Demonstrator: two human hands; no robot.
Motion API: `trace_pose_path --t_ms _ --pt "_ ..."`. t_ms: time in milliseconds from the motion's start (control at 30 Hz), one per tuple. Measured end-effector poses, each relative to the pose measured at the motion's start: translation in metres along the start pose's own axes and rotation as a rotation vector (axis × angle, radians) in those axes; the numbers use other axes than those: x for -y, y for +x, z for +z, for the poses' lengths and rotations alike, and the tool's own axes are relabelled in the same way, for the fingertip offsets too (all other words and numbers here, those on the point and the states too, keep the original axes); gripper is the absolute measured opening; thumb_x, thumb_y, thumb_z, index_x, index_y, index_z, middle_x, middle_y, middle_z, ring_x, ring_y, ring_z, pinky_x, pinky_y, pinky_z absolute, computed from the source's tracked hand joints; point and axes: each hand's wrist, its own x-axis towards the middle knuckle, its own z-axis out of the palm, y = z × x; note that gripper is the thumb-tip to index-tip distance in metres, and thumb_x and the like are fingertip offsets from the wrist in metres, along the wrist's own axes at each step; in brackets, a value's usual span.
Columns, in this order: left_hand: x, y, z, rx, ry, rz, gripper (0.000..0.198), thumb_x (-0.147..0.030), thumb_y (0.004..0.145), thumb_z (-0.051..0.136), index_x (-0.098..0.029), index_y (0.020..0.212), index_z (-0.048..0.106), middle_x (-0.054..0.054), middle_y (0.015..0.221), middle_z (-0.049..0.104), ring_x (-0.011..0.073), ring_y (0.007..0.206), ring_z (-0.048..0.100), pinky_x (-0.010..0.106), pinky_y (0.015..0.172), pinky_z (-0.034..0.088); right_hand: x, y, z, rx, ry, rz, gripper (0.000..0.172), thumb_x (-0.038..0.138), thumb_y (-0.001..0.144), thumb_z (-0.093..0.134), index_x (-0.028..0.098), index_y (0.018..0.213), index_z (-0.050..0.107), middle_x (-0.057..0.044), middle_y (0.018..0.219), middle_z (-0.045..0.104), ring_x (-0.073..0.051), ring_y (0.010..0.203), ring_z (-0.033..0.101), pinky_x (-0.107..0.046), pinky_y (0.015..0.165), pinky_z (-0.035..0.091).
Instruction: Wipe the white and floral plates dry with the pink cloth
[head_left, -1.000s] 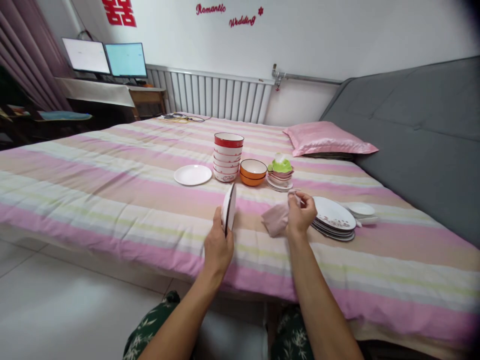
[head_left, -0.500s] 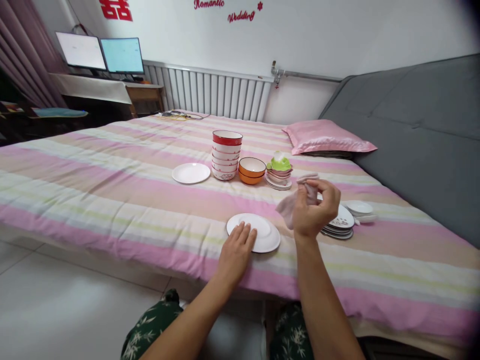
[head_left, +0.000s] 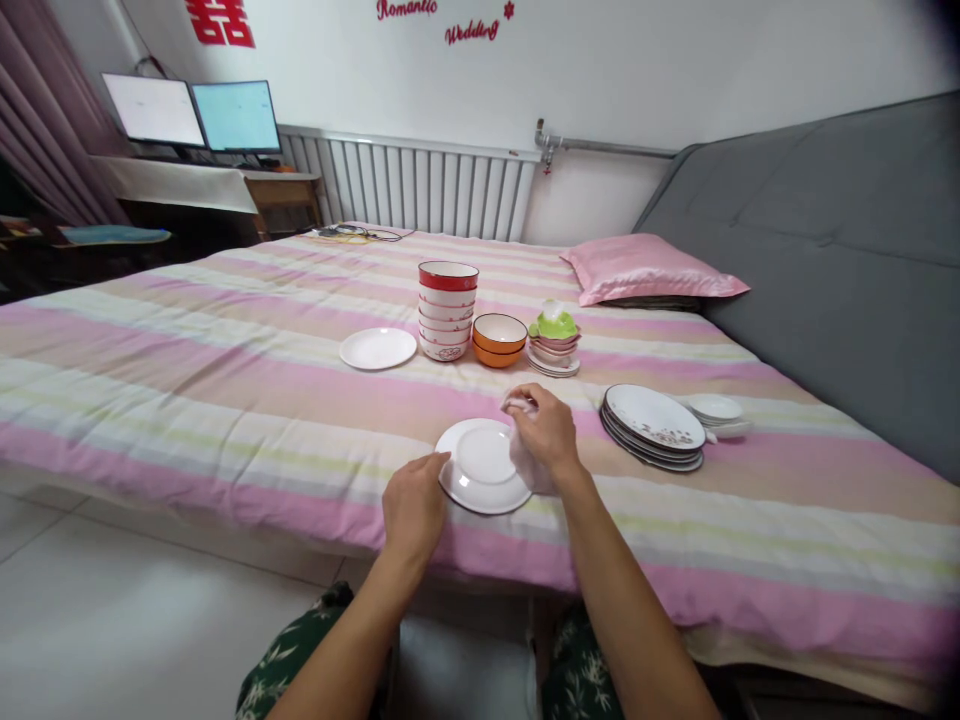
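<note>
A round white plate (head_left: 484, 492) lies near the bed's front edge, with a raised ring showing on its upper side. My left hand (head_left: 415, 505) is closed at its left rim, thumb on top and the other fingers mostly hidden. At the plate's right side, my right hand (head_left: 551, 430) pinches a pale pink cloth (head_left: 525, 468) that hangs down over the right rim. To the right of that hand stands a stack of white dark-rimmed plates (head_left: 652, 418), the top one with a floral print.
Beyond the plate are a white oval plate (head_left: 377, 349), stacked red-and-white bowls (head_left: 448, 310), two orange bowls (head_left: 499, 345) and small dishes under a green leaf-shaped one (head_left: 555, 326). Small white dishes (head_left: 716, 408) sit far right. A pink pillow (head_left: 656, 268) lies near the grey headboard (head_left: 825, 210).
My right hand has moved left and down with the cloth, onto the plate's right side. My left hand has slid from the plate's top to its left rim. The plate has shifted slightly left.
</note>
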Motion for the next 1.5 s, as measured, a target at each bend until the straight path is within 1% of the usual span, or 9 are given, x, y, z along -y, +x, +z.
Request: trace_pose_path --t_ms 100,200,300,433,733,933,1100,1267,1500 --pt "-0.005 -0.003 0.0 0.064 0.02 0.001 0.036 -0.024 0.087 0.043 -0.016 0.117 0.06 0.011 0.117 0.065 0.0256 0.107 0.06 0.037 0.088 0.047 -0.005 -0.004 0.015 0.14 -0.122 0.061 0.031 0.028 0.08 0.052 0.029 0.111 0.057 0.0 0.108 0.067 -0.019 0.096 0.061 -0.029 0.078 0.044" --pt "-0.009 -0.006 0.006 0.122 0.069 0.045 0.059 -0.045 0.083 0.052 -0.004 0.125 0.051 0.021 0.129 0.055 0.0316 0.123 0.047 0.041 0.101 0.038 -0.008 -0.008 0.027 0.253 -0.204 0.053 0.033 0.032 0.083 0.049 0.025 0.115 0.058 -0.005 0.111 0.068 -0.022 0.099 0.061 -0.031 0.08 0.043" --pt "-0.009 -0.009 0.012 0.158 0.108 0.053 0.08 -0.055 0.079 0.053 0.003 0.133 0.039 0.027 0.138 0.042 0.0353 0.133 0.033 0.044 0.108 0.027 -0.008 -0.009 0.035 0.321 -0.251 0.005 0.034 0.035 0.086 0.046 0.021 0.114 0.061 -0.01 0.11 0.068 -0.025 0.1 0.061 -0.034 0.083 0.042" --pt "-0.008 -0.011 0.015 0.196 0.119 0.059 0.086 -0.056 0.077 0.052 0.005 0.136 0.034 0.027 0.142 0.038 0.0359 0.135 0.031 0.043 0.109 0.025 -0.006 -0.01 0.037 0.366 -0.293 -0.079 0.036 0.035 0.09 0.041 0.021 0.118 0.059 -0.009 0.116 0.065 -0.024 0.105 0.059 -0.033 0.086 0.041" --pt "-0.01 -0.013 0.014 0.187 0.117 0.063 0.084 -0.055 0.076 0.051 0.003 0.135 0.037 0.026 0.141 0.039 0.035 0.134 0.033 0.043 0.109 0.024 0.01 -0.014 0.049 0.433 -0.317 -0.259 0.033 0.036 0.091 0.043 0.024 0.118 0.059 -0.005 0.119 0.064 -0.022 0.108 0.055 -0.034 0.092 0.037" --pt "-0.013 -0.012 0.009 0.206 0.208 -0.036 0.1 -0.063 0.072 0.052 0.009 0.138 0.03 0.029 0.146 0.024 0.0371 0.139 0.018 0.047 0.111 0.018 0.031 -0.022 0.055 0.528 -0.258 -0.402 0.029 0.032 0.093 0.041 0.025 0.11 0.063 -0.003 0.115 0.066 -0.017 0.108 0.057 -0.031 0.093 0.036" --pt "-0.012 -0.013 0.009 0.249 0.237 -0.052 0.101 -0.066 0.074 0.048 0.008 0.139 0.028 0.029 0.146 0.022 0.0369 0.14 0.016 0.049 0.111 0.015 0.044 -0.029 0.056 0.611 -0.206 -0.494 0.025 0.029 0.09 0.047 0.026 0.106 0.066 0.0 0.111 0.068 -0.015 0.108 0.058 -0.026 0.095 0.037" --pt "-0.011 -0.014 0.013 0.242 0.24 -0.061 0.102 -0.068 0.074 0.044 0.008 0.14 0.026 0.028 0.147 0.019 0.0366 0.14 0.012 0.051 0.111 0.014 0.045 -0.028 0.054 0.631 -0.194 -0.484 0.024 0.032 0.09 0.048 0.029 0.104 0.068 0.001 0.109 0.069 -0.015 0.106 0.059 -0.025 0.093 0.038" --pt "-0.012 -0.014 0.011 0.275 0.242 -0.087 0.107 -0.07 0.072 0.044 0.01 0.14 0.022 0.029 0.148 0.015 0.0366 0.141 0.01 0.048 0.112 0.012 0.031 -0.017 0.059 0.498 -0.25 -0.286 0.03 0.033 0.092 0.04 0.028 0.106 0.066 0.0 0.113 0.068 -0.017 0.105 0.06 -0.028 0.089 0.04"
